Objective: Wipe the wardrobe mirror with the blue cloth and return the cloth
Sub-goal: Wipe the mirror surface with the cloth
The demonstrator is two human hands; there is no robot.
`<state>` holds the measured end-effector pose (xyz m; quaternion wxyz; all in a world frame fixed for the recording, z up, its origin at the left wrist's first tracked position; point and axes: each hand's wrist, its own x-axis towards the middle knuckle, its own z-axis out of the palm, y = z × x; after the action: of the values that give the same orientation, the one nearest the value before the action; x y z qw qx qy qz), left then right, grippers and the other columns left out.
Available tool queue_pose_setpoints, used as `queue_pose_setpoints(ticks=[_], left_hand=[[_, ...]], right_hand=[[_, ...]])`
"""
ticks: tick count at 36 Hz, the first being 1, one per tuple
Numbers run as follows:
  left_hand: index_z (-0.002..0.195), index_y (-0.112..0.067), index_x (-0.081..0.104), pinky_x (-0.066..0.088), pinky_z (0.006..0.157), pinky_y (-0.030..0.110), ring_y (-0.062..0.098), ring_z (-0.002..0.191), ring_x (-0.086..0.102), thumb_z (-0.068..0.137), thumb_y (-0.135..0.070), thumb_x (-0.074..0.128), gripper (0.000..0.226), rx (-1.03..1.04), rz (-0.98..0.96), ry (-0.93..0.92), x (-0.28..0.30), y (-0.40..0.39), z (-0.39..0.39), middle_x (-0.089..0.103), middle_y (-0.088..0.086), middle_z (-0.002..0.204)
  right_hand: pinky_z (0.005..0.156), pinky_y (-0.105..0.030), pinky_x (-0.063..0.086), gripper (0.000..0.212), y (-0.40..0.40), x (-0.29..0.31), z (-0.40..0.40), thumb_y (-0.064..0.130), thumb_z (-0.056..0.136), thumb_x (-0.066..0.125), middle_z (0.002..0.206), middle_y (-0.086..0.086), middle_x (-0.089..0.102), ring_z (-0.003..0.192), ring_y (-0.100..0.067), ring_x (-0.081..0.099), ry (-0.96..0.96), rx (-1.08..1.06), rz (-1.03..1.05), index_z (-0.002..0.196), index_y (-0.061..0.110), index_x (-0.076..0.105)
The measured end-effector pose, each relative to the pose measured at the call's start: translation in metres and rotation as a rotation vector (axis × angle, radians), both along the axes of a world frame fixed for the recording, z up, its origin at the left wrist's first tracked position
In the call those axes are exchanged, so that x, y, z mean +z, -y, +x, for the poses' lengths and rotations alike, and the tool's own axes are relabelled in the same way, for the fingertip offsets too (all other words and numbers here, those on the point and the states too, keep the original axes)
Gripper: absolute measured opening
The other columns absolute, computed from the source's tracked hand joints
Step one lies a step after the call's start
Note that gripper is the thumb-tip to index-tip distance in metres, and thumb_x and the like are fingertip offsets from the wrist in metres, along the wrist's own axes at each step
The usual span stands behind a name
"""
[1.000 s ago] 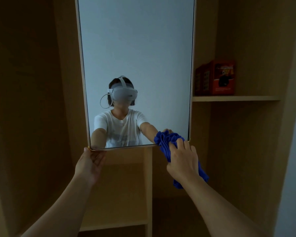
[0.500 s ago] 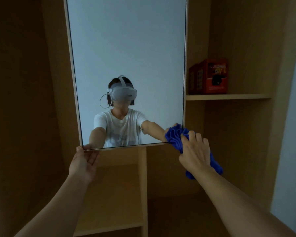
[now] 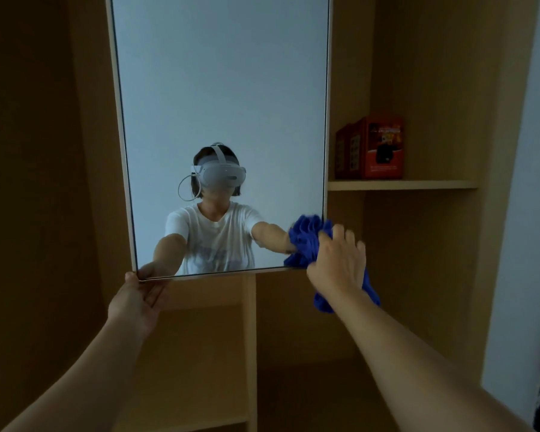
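Observation:
The tall wardrobe mirror (image 3: 222, 88) fills the upper middle of the head view and reflects a person in a white shirt. My left hand (image 3: 138, 299) holds the mirror's lower left corner, thumb on the glass edge. My right hand (image 3: 337, 263) presses a bunched blue cloth (image 3: 306, 241) against the mirror's lower right corner, fingers spread over it. Part of the cloth hangs below my palm (image 3: 323, 302).
Wooden wardrobe compartments surround the mirror. A shelf (image 3: 402, 184) at the right carries red boxes (image 3: 378, 148). A vertical divider (image 3: 250, 347) and a lower shelf sit below the mirror. A pale wall (image 3: 524, 244) runs along the right.
My right hand has slid the cloth from the bottom edge rightward and slightly up to the lower right corner. The left hand keeps its hold on the lower left corner.

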<state>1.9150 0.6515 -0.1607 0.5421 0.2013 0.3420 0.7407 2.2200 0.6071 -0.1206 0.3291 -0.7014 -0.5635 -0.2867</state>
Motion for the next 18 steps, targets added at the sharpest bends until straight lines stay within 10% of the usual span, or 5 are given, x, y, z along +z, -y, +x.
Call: queue_pose_setpoints(ticks=[6, 18], left_hand=[[0.123, -0.017, 0.051, 0.049, 0.075, 0.031, 0.015, 0.076, 0.064, 0.1, -0.032, 0.04, 0.029, 0.022, 0.008, -0.026, 0.004, 0.004, 0.002, 0.06, 0.006, 0.108], [0.107, -0.013, 0.056, 0.046, 0.087, 0.035, 0.015, 0.08, 0.063, 0.101, -0.035, 0.037, 0.03, -0.001, -0.004, -0.048, -0.002, -0.006, 0.001, 0.062, 0.004, 0.101]], right_hand=[[0.08, -0.029, 0.033, 0.046, 0.001, -0.046, 0.001, 0.032, 0.074, 0.068, 0.113, 0.001, 0.047, 0.1, -0.017, 0.046, -0.038, 0.02, -0.071, 0.116, 0.023, 0.052], [0.084, -0.036, 0.034, 0.053, -0.017, 0.076, 0.0, 0.031, 0.074, 0.069, 0.118, -0.006, 0.048, 0.106, -0.026, 0.046, -0.016, -0.007, 0.142, 0.122, 0.017, 0.052]])
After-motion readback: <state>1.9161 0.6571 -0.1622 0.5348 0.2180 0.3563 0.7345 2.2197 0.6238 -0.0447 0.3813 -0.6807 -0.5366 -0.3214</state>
